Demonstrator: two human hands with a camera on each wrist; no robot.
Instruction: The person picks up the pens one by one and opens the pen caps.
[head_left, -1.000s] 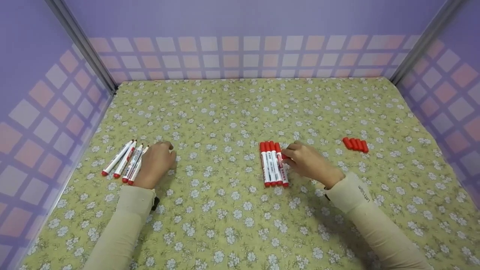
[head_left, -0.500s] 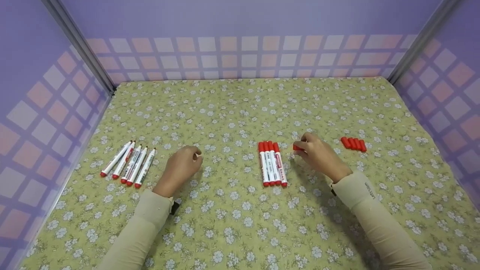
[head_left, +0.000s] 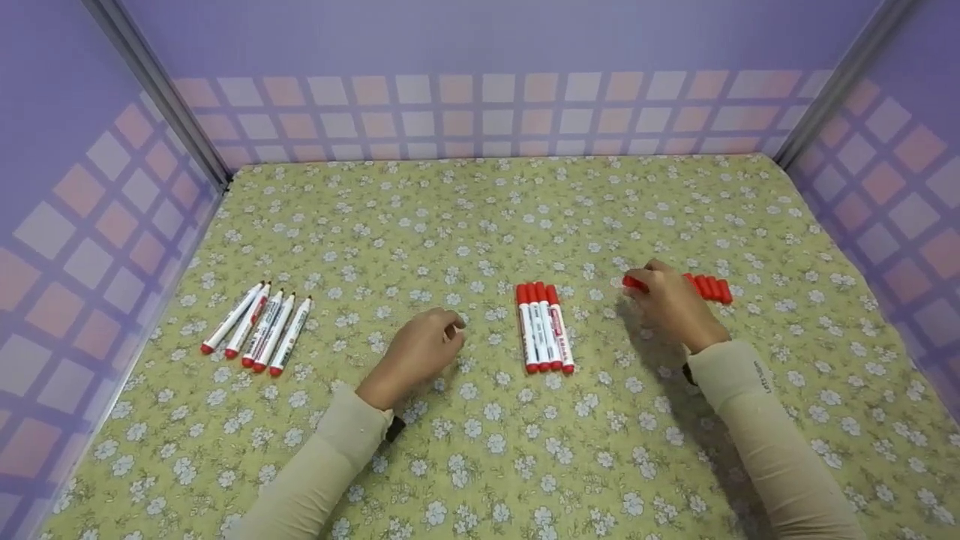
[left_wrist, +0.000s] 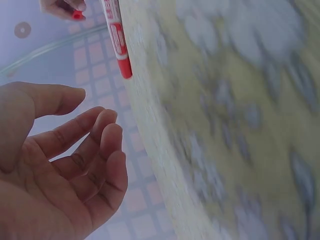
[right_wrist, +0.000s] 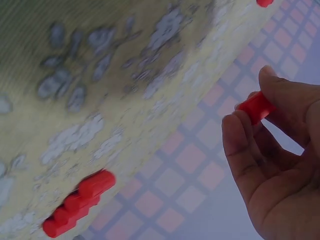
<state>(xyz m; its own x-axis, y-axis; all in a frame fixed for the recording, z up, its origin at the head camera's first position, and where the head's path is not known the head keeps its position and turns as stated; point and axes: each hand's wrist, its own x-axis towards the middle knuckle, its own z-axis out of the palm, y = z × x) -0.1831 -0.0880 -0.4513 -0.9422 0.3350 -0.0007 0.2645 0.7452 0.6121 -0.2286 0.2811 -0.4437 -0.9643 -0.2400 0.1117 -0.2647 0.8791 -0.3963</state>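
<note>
My right hand (head_left: 679,307) pinches a red marker cap (right_wrist: 257,107) between thumb and fingers, held above the cloth. Just beyond that hand lies a row of several loose red caps (head_left: 711,287), its left end partly hidden in the head view. My left hand (head_left: 420,349) holds nothing; in the left wrist view its fingers (left_wrist: 112,142) bend loosely, apart from the thumb. To its right several capped red-and-white markers (head_left: 544,334) lie side by side. At the left, several uncapped markers (head_left: 277,326) are fanned out, dark tips pointing away from me.
A yellow-green flowered cloth (head_left: 420,225) covers the table. Purple panels with a pink and white check band (head_left: 480,112) stand at the back and both sides, joined by grey corner posts (head_left: 150,90).
My right hand has moved right, from the capped markers toward the loose caps, carrying the cap. My left hand has left the uncapped markers and moved right to near the middle.
</note>
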